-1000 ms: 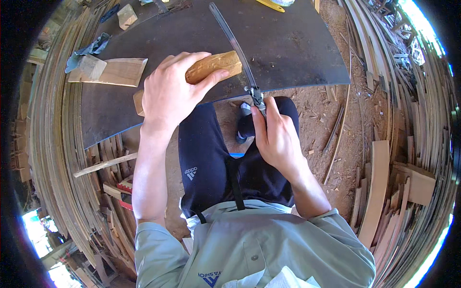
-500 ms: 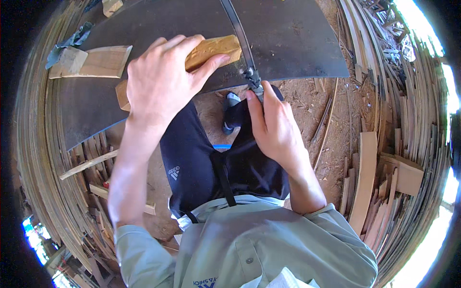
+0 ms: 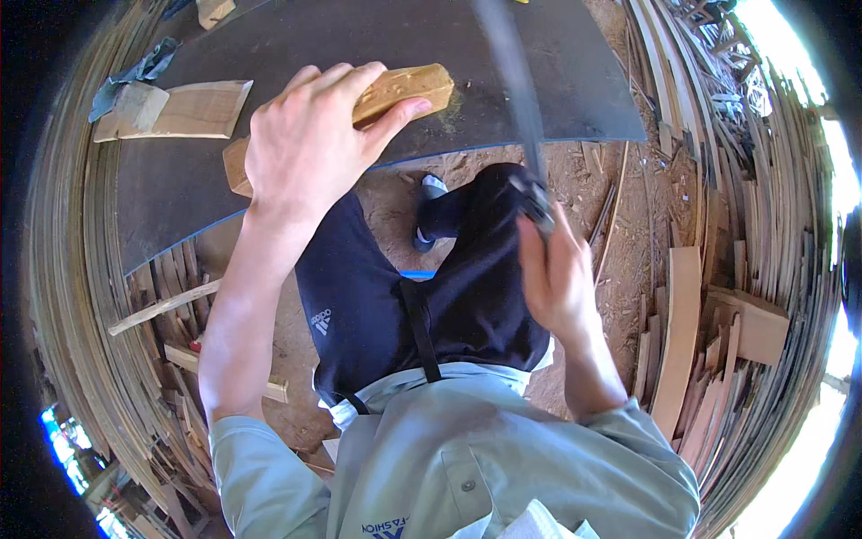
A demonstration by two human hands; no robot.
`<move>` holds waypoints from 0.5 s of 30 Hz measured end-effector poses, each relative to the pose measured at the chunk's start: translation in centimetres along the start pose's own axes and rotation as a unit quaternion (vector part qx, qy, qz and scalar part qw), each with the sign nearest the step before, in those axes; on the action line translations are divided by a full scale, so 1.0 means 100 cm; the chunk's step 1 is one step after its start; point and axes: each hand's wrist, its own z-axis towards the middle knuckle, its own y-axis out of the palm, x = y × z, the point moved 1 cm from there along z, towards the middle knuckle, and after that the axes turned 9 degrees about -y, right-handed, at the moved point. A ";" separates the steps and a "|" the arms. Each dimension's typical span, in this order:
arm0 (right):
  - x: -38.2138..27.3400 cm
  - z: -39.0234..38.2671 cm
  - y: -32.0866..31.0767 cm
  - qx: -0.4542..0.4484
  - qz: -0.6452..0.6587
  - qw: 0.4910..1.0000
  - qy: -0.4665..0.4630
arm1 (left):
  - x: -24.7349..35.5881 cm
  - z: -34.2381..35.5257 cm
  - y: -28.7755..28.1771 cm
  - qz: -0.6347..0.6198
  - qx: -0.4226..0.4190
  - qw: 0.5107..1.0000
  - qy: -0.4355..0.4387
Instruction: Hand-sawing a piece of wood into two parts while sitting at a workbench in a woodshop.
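Observation:
My left hand point(image 3: 305, 153) is wrapped over a thick block of yellowish wood point(image 3: 409, 90), pressing it onto a dark tabletop point(image 3: 296, 54). The block's squared end sticks out past my thumb, and its other end shows beneath my wrist. Fine sawdust lies on the table by the squared end. To the right, my right hand point(image 3: 558, 274) is closed round the grip of a long, narrow, dark hand saw point(image 3: 514, 76). Motion blurs the saw, which points away from me and stands apart from the block. My fingers partly hide its grip.
A flat board point(image 3: 202, 110) lies at the table's left, beside a crumpled bluish cloth point(image 3: 148, 67). A small wood piece point(image 3: 214, 11) sits at the far left. Stacked wooden strips point(image 3: 759, 225) line the right, with a curved plank point(image 3: 678, 341) among them. My knees are below the table edge.
The saw has swung right and back toward me, away from the block's end, together with my right hand. My left hand and the block have barely shifted.

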 end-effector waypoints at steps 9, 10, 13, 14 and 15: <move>0.001 0.059 0.040 -0.025 -0.021 0.998 -0.052 | 0.006 0.001 0.001 -0.018 -0.014 1.000 -0.018; 0.001 0.059 0.040 -0.026 -0.019 0.998 -0.050 | 0.006 0.000 0.002 -0.021 -0.006 1.000 -0.012; 0.002 0.060 0.040 -0.021 -0.025 0.998 -0.046 | 0.007 0.001 0.001 -0.016 0.006 1.000 -0.004; 0.002 0.060 0.040 -0.019 -0.024 0.998 -0.047 | 0.007 0.001 0.002 -0.016 0.004 1.000 -0.003; 0.003 0.060 0.041 -0.017 -0.024 0.998 -0.048 | 0.007 0.001 0.002 -0.021 0.000 1.000 -0.004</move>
